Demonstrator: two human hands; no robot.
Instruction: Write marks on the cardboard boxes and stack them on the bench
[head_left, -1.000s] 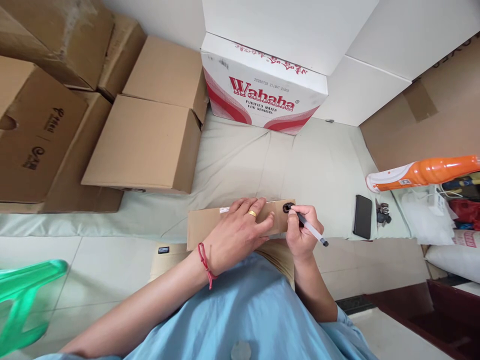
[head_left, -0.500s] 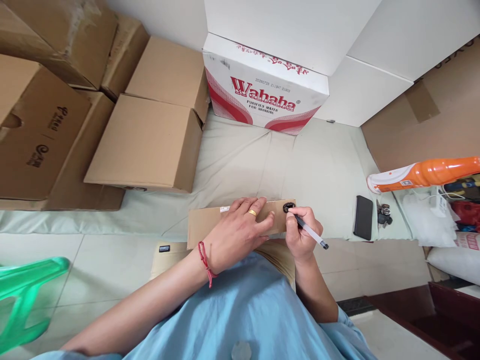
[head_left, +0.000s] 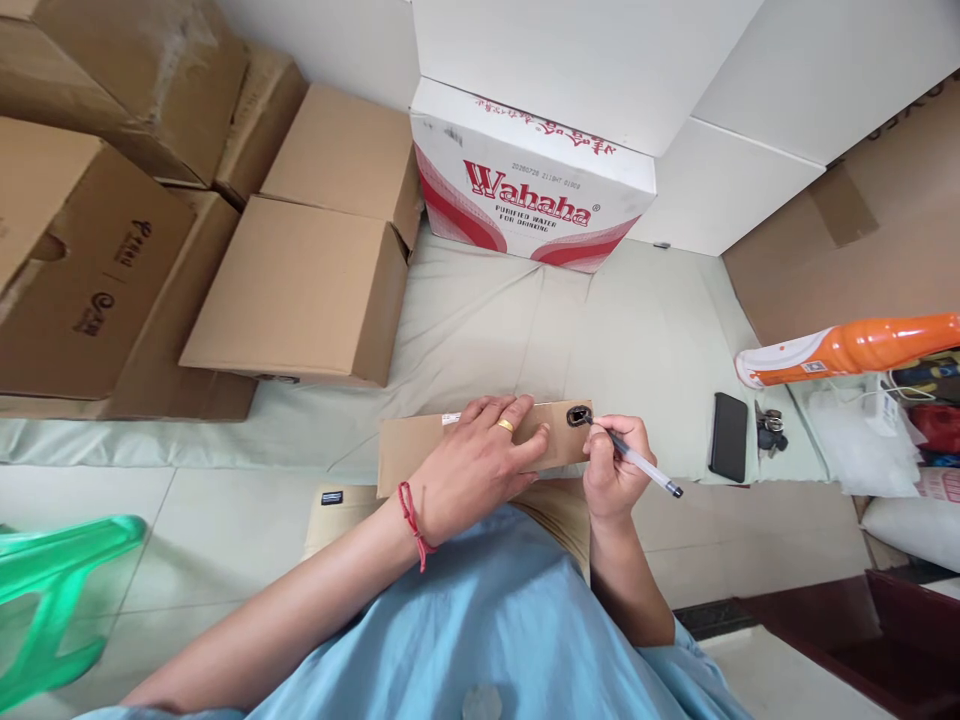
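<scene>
A flat piece of brown cardboard (head_left: 409, 446) lies at the near edge of the cloth-covered surface. My left hand (head_left: 487, 450), with a gold ring and a red bracelet, rests on it with fingers spread, pressing it from above. A pen (head_left: 645, 465) with a pale barrel and black end is pinched in my right hand (head_left: 616, 468). Its tip is at a dark rounded mark (head_left: 579, 415) near the cardboard's right end. Whether the mark's centre is ink or a hole I cannot tell.
Brown boxes (head_left: 289, 290) stand at the left, a Wahaha carton (head_left: 525, 190) at the back. On the right are a black phone (head_left: 727, 437), keys (head_left: 770, 430) and an orange bottle (head_left: 862, 345). A green stool (head_left: 67, 590) is at lower left.
My right hand and the pen have shifted slightly to the right, uncovering more of the dark mark. My left hand keeps its place on the cardboard.
</scene>
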